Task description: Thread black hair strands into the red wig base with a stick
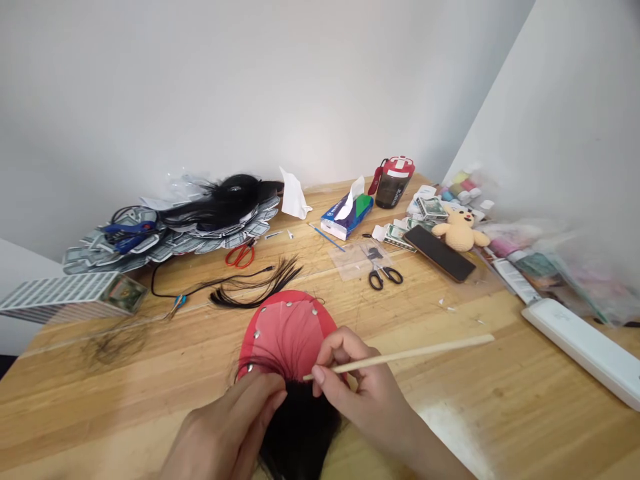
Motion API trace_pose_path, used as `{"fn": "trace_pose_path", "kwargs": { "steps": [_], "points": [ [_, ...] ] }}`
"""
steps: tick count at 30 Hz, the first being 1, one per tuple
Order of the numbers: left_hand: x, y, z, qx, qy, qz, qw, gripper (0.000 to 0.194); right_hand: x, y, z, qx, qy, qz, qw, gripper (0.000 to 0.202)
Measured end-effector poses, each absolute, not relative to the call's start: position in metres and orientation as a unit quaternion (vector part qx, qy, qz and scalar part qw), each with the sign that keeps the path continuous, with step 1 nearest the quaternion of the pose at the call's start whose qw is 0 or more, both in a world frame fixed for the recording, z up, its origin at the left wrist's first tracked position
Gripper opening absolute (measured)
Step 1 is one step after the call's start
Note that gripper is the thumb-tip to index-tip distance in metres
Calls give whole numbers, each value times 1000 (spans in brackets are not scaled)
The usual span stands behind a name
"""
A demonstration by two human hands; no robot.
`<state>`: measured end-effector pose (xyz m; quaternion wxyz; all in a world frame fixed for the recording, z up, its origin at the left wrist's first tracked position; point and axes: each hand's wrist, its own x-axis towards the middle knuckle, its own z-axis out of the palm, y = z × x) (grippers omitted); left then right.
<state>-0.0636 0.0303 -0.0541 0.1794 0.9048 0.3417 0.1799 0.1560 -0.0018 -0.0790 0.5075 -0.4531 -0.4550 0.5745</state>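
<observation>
A red domed wig block (286, 328) with lace pinned over it by small silver pins sits at the table's near edge. Black hair (300, 430) covers its near side. My left hand (235, 427) presses down on the hair at the block's left, fingers together. My right hand (357, 390) pinches a long thin wooden-handled tool (415, 352) like a pen, its tip at the hairline on the block. A loose bundle of black hair (255, 283) lies just beyond the block.
The wooden table (475, 373) carries red scissors (241, 255), black scissors (384, 275), a tissue pack (347, 215), a dark bottle (395, 180), a phone (440, 253), a yellow teddy (460, 228), a white bar (583, 347) and paper notes with a black wig (225, 200).
</observation>
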Motion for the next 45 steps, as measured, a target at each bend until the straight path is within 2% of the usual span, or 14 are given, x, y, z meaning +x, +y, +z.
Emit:
{"fn": "trace_pose_path", "kwargs": {
  "steps": [3, 7, 16, 20, 25, 30, 36, 45],
  "points": [
    [-58, 33, -48, 876, 377, 120, 277, 21, 156, -1, -79, -447, -438, 588, 513, 19],
    [-50, 37, -42, 865, 406, 37, 293, 31, 156, 0, -79, -439, -425, 601, 515, 25],
    [-40, 41, -38, 903, 397, -28, 161, 37, 158, 1, -83, -418, -425, 611, 521, 27],
    [-36, 42, -35, 905, 398, -29, 151, 43, 158, 1, -81, -415, -424, 615, 519, 27],
    [-40, 41, -35, 899, 398, -17, 179, 38, 158, 1, -81, -416, -420, 617, 520, 30],
    [-42, 41, -41, 923, 371, -25, 100, 40, 158, 1, -83, -412, -416, 619, 524, 37],
    [-29, 36, -35, 932, 355, -65, 35, 53, 158, 4, -85, -406, -398, 626, 534, 45],
    [-30, 28, -26, 950, 309, 34, -21, 53, 157, 5, -83, -400, -371, 631, 551, 44]
  ]
}}
